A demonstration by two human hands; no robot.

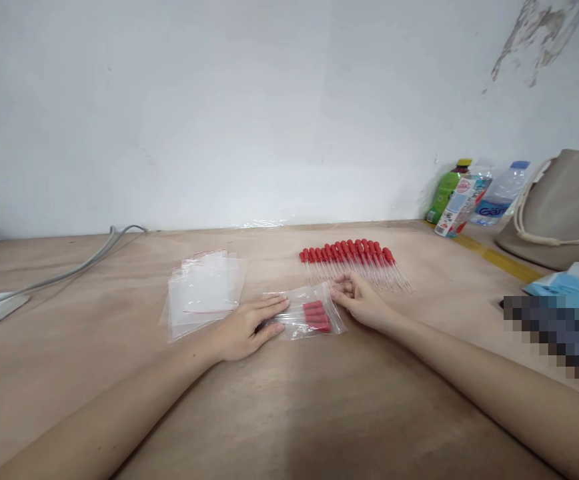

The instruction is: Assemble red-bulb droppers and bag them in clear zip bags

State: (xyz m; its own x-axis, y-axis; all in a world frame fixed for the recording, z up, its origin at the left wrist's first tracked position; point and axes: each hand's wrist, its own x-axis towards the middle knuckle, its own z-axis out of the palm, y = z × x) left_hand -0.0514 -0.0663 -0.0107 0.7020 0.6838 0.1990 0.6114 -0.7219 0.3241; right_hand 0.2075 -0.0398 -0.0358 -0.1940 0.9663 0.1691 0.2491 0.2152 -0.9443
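A clear zip bag (297, 331) lies flat on the table between my hands. Several glass droppers with red rubber bulbs (315, 316) are inside it, bulbs toward the right. My left hand (252, 328) rests with fingers stretched out over the bag's left end, covering the dropper tips. At the bag's upper right corner, my right hand (357, 300) pinches the edge between thumb and fingers. Behind it lies a row of loose red-bulbed droppers (352, 253), tips toward me. Left of the bag is a loose stack of clear zip bags (204, 287).
Grey cables (87, 263) cross the wooden table (289, 413) on the left. At the back right stand a green bottle (447, 193), a carton (457, 207) and a clear water bottle (499, 197). A beige bag (564, 207) and a blue packet (569, 290) lie at the right.
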